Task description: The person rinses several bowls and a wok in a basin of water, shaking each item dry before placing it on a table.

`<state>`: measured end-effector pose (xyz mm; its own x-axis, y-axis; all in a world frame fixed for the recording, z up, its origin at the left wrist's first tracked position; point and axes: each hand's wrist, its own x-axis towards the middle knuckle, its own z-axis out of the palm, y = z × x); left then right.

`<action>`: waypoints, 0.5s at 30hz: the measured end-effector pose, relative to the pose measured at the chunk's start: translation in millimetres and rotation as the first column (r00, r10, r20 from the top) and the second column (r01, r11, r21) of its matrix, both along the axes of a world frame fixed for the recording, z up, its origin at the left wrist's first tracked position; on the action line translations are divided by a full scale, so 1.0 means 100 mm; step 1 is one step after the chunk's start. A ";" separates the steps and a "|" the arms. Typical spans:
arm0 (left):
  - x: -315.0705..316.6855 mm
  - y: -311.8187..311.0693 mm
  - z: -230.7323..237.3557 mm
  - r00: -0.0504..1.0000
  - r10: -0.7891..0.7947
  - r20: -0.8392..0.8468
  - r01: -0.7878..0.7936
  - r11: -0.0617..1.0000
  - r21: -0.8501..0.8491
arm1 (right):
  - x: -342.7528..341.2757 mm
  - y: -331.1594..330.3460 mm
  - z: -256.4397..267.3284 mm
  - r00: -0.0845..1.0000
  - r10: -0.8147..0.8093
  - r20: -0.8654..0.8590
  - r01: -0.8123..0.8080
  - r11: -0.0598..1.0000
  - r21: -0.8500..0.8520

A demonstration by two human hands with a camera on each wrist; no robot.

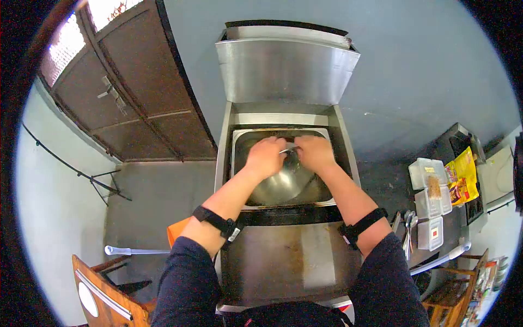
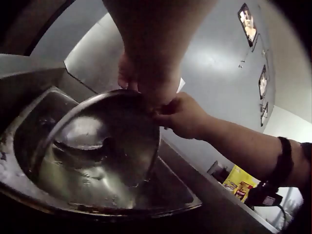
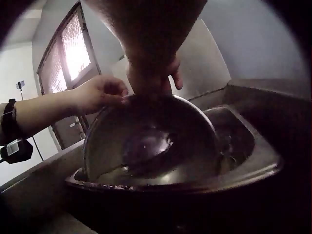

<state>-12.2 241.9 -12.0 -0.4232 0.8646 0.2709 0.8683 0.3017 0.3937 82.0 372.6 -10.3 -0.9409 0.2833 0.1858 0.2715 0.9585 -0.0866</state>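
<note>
A wide, round metal bowl (image 1: 283, 188) leans tilted inside a rectangular metal pan (image 1: 236, 163). Side by side at the bowl's far, raised rim are both hands; my left hand (image 1: 267, 156) grips it on the left and my right hand (image 1: 314, 153) on the right. From the left wrist, the bowl (image 2: 124, 141) shows its shiny hollow side, with the right hand (image 2: 183, 116) pinching the upper edge. In the right wrist view, the left hand (image 3: 103, 92) has its fingers curled at the rim of the bowl (image 3: 156, 170).
An upright stainless panel (image 1: 283, 71) rises behind the pan. Nearer the body lies a flat, stained metal surface (image 1: 272, 261). To the right are plastic containers (image 1: 430, 201), a yellow packet (image 1: 464, 174) and several spoons (image 1: 408, 226). Something orange (image 1: 177, 230) shows beside the left forearm.
</note>
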 end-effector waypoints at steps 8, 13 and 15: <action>-0.39 -0.41 -0.42 0.997 0.021 0.074 -0.011 0.991 -0.134 | 0.18 0.15 -0.15 0.945 -0.324 0.047 0.326 0.942 -0.083; -0.34 -0.10 -0.18 0.938 -0.074 0.339 0.056 0.996 0.063 | 0.20 0.22 -0.26 0.935 -0.350 0.050 0.353 0.925 -0.141; -0.31 -0.17 -0.22 0.942 0.074 0.326 -0.055 0.996 -0.069 | 0.26 0.24 -0.30 0.943 -0.333 0.022 0.331 0.923 -0.199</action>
